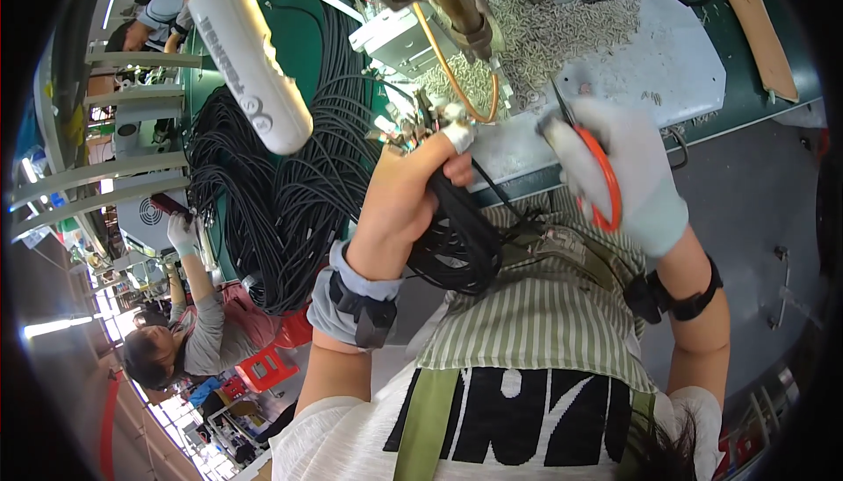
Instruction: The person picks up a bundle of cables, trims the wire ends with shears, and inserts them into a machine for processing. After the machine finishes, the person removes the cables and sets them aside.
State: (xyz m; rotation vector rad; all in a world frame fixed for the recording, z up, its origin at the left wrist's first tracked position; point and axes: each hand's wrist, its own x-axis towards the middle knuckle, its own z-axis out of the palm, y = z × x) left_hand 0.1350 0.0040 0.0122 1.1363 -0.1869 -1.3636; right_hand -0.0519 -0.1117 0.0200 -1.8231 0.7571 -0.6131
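Gripping a black cable bundle (457, 235) in a closed fist, the left hand (404, 204) presents its stripped wire ends (413, 134) at the bench edge (509, 160). The gloved right hand (628, 173) is closed around orange-handled scissors (588, 160). Keep the ends steady, fanned and clear of the fingers when trimming.

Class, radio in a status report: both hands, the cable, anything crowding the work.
Left hand gripping looped black cable bundle, stripped wire ends up. Gloved right hand holding orange-handled scissors, apart from the wires. Copper-tubed machine head close above the wire ends.
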